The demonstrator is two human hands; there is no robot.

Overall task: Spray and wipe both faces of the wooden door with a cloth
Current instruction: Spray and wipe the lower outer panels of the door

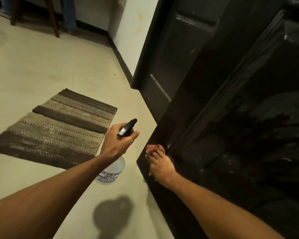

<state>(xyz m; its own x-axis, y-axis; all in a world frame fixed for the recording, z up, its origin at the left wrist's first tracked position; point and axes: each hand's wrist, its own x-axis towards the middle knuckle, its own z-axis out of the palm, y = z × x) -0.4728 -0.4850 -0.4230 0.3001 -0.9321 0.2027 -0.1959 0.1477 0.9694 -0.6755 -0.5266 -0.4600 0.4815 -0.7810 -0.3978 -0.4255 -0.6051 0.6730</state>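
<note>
The dark wooden door (240, 118) fills the right side, its panelled face glistening with wet streaks. My right hand (160, 165) presses a small reddish cloth (154, 148) against the door's lower left part, near its edge. My left hand (118, 140) grips the black trigger head of a clear spray bottle (111, 171), held over the floor just left of the door. The bottle's body hangs below my wrist, partly hidden by my forearm.
A brown and beige striped mat (59, 128) lies on the pale tiled floor (33, 66) to the left. The dark door frame (145, 49) and a white wall (128, 31) stand behind. Wooden furniture legs (53, 19) show at the top left.
</note>
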